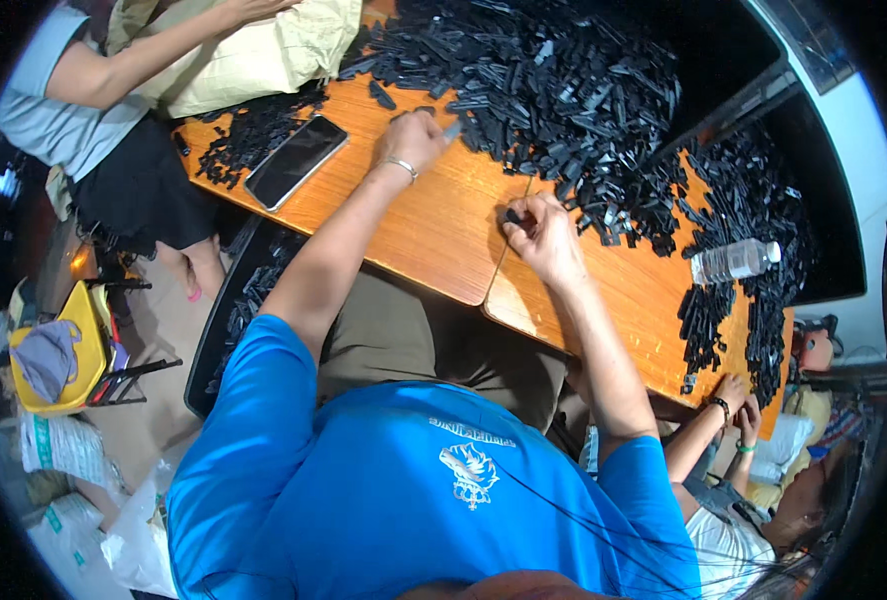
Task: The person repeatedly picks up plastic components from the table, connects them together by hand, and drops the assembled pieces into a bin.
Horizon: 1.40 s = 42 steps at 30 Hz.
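My left hand (415, 142), with a bracelet at the wrist, is closed over the table near the edge of a big heap of black plastic pieces (563, 90). A small grey flat piece (452, 130) shows at its fingertips; its exact kind is unclear. Nearer to me and to the right, my right hand (547, 238) pinches a small black plastic piece (511, 217) between thumb and fingers. Part of that piece is hidden by the fingers. The heap lies just beyond both hands.
A phone (296, 162) lies left of my left arm, by a smaller black pile (248, 140). A clear bottle (735, 261) rests on pieces at the right. One person stands at left by a pale sack (263, 60); another's hands (731, 392) work at right. A black bin (225, 330) stands below the table.
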### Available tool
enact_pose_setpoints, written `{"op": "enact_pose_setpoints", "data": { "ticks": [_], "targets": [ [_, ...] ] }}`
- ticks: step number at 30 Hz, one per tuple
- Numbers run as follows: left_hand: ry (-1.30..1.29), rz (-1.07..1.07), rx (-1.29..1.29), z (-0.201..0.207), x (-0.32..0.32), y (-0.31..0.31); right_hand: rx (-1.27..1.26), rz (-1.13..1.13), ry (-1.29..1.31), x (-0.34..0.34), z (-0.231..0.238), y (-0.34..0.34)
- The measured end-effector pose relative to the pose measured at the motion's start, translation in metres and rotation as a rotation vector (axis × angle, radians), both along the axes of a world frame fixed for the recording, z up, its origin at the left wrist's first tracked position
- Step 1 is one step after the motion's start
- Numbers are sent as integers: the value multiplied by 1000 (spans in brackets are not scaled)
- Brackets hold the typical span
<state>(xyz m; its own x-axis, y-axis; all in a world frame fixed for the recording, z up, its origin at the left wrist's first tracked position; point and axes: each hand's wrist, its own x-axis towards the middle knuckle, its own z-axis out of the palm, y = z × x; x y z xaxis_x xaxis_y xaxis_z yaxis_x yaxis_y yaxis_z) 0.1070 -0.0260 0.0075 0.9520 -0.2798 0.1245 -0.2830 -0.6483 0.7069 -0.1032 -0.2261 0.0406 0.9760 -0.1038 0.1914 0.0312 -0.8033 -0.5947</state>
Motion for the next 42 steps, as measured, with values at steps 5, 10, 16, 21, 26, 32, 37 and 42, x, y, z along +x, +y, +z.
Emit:
{"op": "enact_pose_setpoints", "data": {
  "ticks": [5, 10, 16, 21, 26, 32, 37, 42],
  "targets": [
    [381, -182, -642, -18, -23, 24, 87, -38, -42, -7, -11, 40],
    [389, -328, -839, -10, -77, 51, -271, -8, 14, -16, -5, 39],
    [-94, -281, -132, -6, -90, 84, -241, -11, 57, 3, 4, 41],
    [-256, -303, -115, -9, -92, 90, 23, 39, -177, 29, -7, 66],
    [-276, -279, -69, -11, -93, 94, 57, 101, -169, 43, -25, 68],
    [-274, -291, -84, -12, -91, 94, 4, 247, -104, 68, -18, 56],
    [-280, -238, -71, -9, -87, 87, -54, 411, -255, 90, -27, 68],
    [-82, -393, 39, 8, -84, 119, -9, 480, -203, 68, -27, 81]
  ]
}}
